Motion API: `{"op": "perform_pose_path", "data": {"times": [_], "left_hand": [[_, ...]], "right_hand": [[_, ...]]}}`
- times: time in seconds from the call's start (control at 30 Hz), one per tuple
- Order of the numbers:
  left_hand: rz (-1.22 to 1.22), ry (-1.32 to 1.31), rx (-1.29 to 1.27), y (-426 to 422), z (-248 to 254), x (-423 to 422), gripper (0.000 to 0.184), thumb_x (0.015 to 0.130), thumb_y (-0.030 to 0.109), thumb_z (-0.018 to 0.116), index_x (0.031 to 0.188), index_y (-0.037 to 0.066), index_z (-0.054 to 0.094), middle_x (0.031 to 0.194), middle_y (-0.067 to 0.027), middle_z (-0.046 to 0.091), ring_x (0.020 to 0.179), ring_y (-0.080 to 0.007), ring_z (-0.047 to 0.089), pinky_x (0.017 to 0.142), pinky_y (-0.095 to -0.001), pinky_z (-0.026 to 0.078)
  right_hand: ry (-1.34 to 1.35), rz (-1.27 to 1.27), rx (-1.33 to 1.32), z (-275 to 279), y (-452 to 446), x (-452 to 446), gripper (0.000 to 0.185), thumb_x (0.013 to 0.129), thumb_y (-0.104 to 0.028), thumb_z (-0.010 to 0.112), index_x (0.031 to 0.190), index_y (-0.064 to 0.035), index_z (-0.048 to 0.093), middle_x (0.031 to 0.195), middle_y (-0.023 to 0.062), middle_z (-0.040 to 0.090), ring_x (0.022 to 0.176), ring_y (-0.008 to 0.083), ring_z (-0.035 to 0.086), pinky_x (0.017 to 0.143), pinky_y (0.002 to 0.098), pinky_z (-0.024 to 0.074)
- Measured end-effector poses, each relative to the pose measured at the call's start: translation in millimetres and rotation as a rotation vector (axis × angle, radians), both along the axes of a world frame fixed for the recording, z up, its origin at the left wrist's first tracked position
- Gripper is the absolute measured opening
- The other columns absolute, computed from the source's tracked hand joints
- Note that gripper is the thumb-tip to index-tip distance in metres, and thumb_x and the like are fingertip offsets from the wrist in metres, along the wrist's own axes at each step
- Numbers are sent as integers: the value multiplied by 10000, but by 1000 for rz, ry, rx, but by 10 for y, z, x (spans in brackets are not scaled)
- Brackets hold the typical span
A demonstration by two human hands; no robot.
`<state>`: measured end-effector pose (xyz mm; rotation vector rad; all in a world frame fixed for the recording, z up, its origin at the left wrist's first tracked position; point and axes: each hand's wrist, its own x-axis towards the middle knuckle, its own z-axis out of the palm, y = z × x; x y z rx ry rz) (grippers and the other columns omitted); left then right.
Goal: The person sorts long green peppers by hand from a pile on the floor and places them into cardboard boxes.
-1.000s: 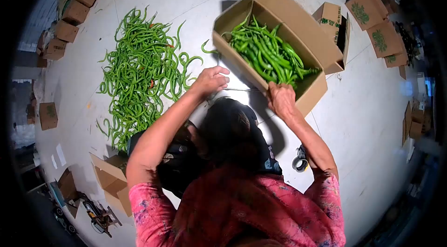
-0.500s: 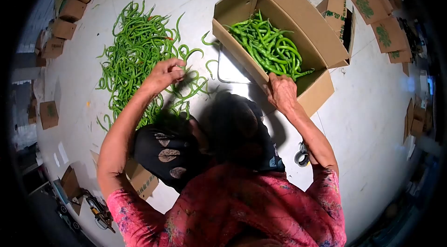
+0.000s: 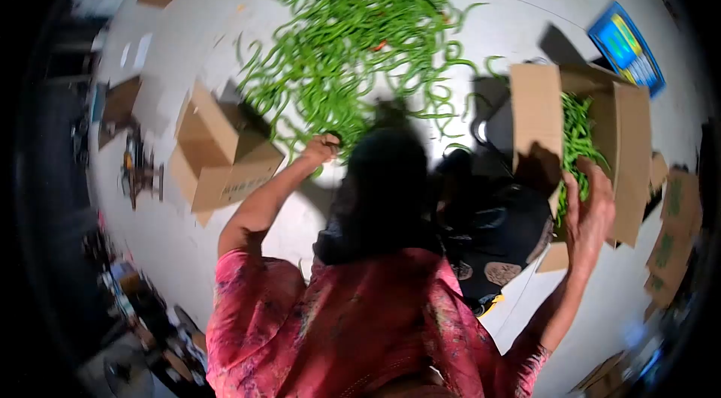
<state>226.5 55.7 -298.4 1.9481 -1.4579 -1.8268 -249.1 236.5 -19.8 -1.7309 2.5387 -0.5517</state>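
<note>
While the right hand [image 3: 591, 206], fingers parted, is at the cardboard box [image 3: 632, 150] holding green peppers [image 3: 578, 131], the left hand [image 3: 323, 149] curls at the pepper pile's [image 3: 368, 30] near edge, contents undeterminable. Beyond the box lies a blue-framed display [image 3: 625, 49].

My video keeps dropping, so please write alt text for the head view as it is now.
A person's left hand is at the near edge of a heap of long green peppers on a pale floor; the right hand is at an open cardboard box holding more. A second carton stands left, a blue panel upper right.
</note>
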Motion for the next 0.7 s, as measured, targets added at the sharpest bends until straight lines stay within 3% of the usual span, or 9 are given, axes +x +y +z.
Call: {"op": "perform_pose_path", "data": {"times": [0.03,0.1,0.17,0.23,0.37,0.6,0.7], "left_hand": [[-77,137,-54,192,-1038,640,269,802,52,579,1062,30,642,809,-96,672,636,-184,605,575,-291,496],[-33,-299,-163,603,-908,629,241,808,98,603,1038,53,660,849,-114,679,719,-241,625,663,-332,506],[12,-479,-279,789,-934,674,216,814,144,628,1013,76,678,888,-133,687,803,-298,644,750,-372,516],[65,-452,-407,746,-816,634,161,801,132,640,948,67,656,909,-174,673,879,-366,640,783,-424,511],[7,-425,-671,266,-615,563,154,745,45,636,883,43,566,748,-196,592,764,-406,605,690,-489,467],[-91,-457,-1039,-593,-1031,394,473,733,78,658,1184,88,516,1128,-163,567,1058,-413,513,834,-530,429],[-45,-636,-716,-716,-1169,237,532,708,112,678,1208,97,495,1197,-155,538,1113,-399,482,836,-560,405]], "right_hand": [[-5,35,31,155,-132,143,294,885,-169,664,1130,-9,633,1011,203,653,940,382,611,833,441,476],[-14,156,85,391,-369,463,312,855,-123,680,1136,-3,623,1019,191,650,935,367,606,822,442,469],[-14,278,133,526,-553,770,330,828,-123,706,1124,-3,625,1019,185,651,938,358,607,818,433,472],[8,436,160,581,-703,1011,341,802,-133,724,1107,-16,629,978,180,646,908,349,604,798,426,475],[-42,524,175,507,-949,1294,324,809,-147,713,1094,-18,629,905,173,631,830,350,586,755,429,467],[8,520,376,57,-1261,1364,283,836,-141,679,1079,-10,615,844,184,631,794,372,597,729,442,470],[-79,501,400,-3,-1295,1373,287,836,-140,679,1090,-20,622,861,185,641,813,373,607,743,446,474]]}}
